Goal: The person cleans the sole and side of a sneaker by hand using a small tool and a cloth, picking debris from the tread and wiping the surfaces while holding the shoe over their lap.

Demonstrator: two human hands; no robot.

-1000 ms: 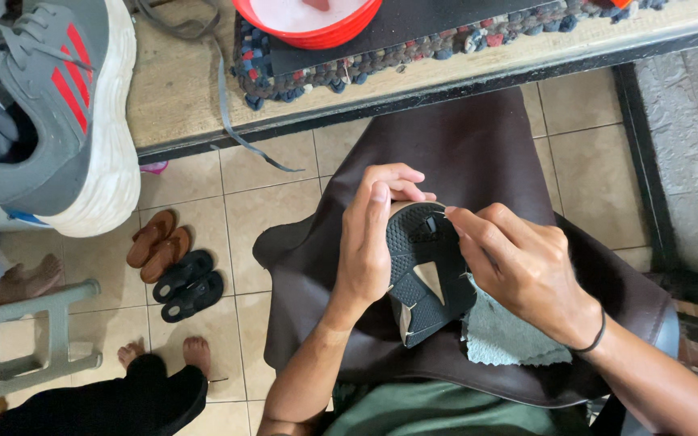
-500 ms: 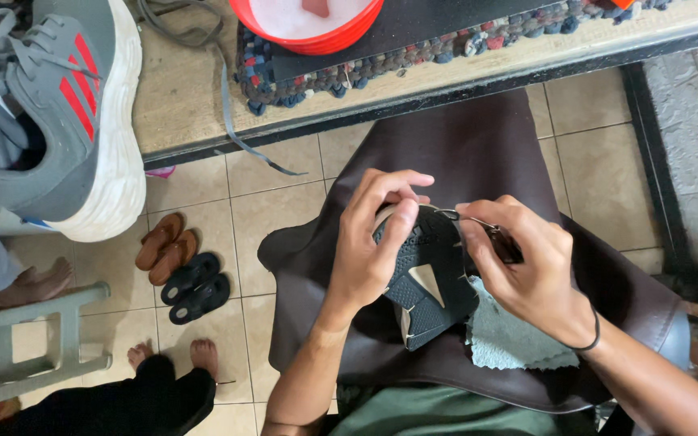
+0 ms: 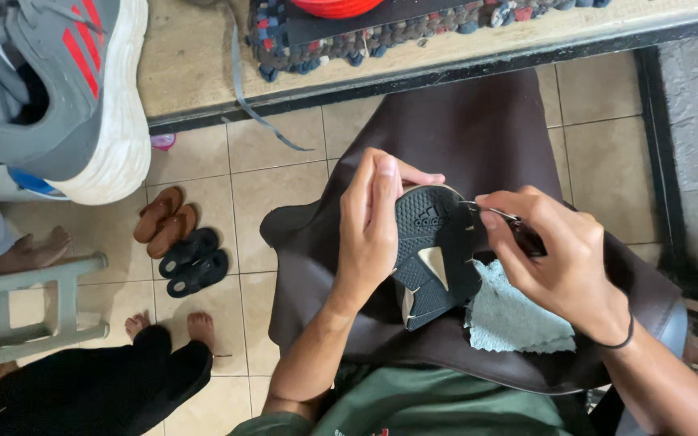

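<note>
We see one black shoe (image 3: 434, 254) sole-up on a brown leather apron (image 3: 462, 137) over the lap. The left hand (image 3: 369, 234) wraps its toe end, fingers curled around it; the right hand (image 3: 563, 262) pinches a thin dark tool (image 3: 519, 226) at the sole's rim. One pale cloth (image 3: 515, 319) lies beside the shoe. Two pairs of sandals (image 3: 179, 250) — brown and black — sit on the floor tiles (image 3: 268, 190).

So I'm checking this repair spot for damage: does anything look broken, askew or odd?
Yes. The black shoe sole held in the left hand looks split, with pale gaps showing at its lower edge. The right hand pinches a thin metal tool at its rim. A loose grey lace dangles off the ledge.
</note>
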